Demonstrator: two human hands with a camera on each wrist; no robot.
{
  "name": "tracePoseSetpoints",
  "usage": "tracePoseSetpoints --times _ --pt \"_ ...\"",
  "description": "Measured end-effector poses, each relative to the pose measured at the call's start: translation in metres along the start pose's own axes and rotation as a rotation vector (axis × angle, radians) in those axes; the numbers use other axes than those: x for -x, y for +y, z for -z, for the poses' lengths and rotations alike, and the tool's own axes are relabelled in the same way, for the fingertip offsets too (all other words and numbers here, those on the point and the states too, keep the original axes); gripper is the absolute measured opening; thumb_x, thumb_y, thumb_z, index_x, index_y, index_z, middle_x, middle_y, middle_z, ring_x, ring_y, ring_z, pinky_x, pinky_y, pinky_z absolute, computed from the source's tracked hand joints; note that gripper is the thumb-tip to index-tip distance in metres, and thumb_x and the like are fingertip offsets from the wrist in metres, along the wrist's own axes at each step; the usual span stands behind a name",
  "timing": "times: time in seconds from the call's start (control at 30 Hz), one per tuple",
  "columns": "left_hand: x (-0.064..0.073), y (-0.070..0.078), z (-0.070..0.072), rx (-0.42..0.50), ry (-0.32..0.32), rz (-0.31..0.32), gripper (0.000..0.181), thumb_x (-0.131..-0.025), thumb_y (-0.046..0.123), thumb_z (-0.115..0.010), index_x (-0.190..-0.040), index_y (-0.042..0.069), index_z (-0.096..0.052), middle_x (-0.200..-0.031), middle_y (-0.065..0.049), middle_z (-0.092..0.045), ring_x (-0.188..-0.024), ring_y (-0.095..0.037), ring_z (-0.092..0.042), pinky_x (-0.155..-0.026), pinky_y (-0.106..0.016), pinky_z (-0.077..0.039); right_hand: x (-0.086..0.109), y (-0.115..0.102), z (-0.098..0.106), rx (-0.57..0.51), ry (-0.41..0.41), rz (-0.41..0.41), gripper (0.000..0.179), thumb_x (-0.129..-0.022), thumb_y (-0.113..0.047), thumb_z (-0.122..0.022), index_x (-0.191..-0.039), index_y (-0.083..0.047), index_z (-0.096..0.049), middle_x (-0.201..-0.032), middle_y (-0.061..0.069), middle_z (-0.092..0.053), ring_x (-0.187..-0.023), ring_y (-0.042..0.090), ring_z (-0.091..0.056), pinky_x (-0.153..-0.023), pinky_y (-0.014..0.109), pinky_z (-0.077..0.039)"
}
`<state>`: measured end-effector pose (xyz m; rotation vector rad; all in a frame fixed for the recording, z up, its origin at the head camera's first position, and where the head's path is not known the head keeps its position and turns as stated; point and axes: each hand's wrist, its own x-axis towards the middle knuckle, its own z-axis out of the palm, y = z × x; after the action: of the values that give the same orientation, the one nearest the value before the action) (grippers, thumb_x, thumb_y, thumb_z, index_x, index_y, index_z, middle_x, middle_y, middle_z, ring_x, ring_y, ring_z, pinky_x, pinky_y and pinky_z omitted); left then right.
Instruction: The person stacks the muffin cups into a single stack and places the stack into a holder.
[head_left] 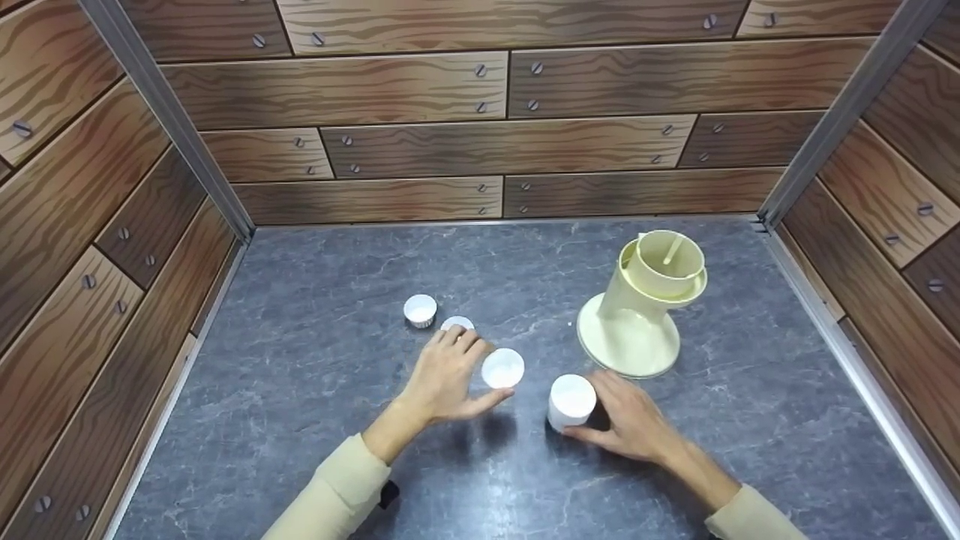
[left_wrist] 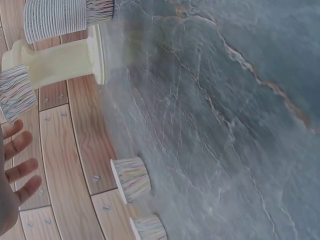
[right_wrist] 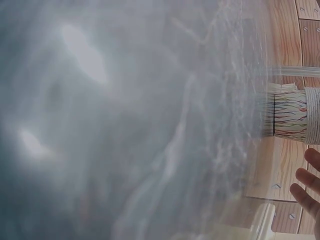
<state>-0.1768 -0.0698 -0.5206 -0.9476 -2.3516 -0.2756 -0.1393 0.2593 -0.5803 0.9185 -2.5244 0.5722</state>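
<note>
My left hand (head_left: 446,375) holds a single white paper baking cup (head_left: 502,368) between thumb and fingers, raised over the table. In the left wrist view this cup (left_wrist: 17,92) shows coloured streaks on its side, just past the fingertips. My right hand (head_left: 630,416) grips a tall stack of the same baking cups (head_left: 571,401), thumb at the near side and fingers behind. The stack (right_wrist: 291,115) stands upright in the right wrist view, its many rims layered. Two single baking cups stand beyond my left hand: one whole (head_left: 420,310), one (head_left: 457,323) partly covered by the fingers.
A pale yellow stand (head_left: 630,341) with a round base and an open cylinder (head_left: 667,262) on top stands behind my right hand. Wood-patterned walls (head_left: 412,154) enclose the dark marbled table (head_left: 322,300) at the back and sides.
</note>
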Motion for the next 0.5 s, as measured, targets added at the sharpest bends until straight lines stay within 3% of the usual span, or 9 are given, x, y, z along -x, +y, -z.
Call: tracePoseSetpoints --times 0.5 --pt "-0.01 0.011 -0.001 0.06 0.037 -0.013 0.059 -0.082 0.073 -0.072 -0.109 0.021 -0.069 -0.101 0.004 -0.068 -0.094 -0.018 -0.061 -0.08 -0.033 -0.052 0.0 0.001 0.0 -0.004 0.027 0.031 0.07 -0.08 -0.062 -0.085 -0.122 -0.01 -0.066 -0.1 -0.001 -0.066 -0.09 0.012 -0.063 -0.076 0.035 -0.057"
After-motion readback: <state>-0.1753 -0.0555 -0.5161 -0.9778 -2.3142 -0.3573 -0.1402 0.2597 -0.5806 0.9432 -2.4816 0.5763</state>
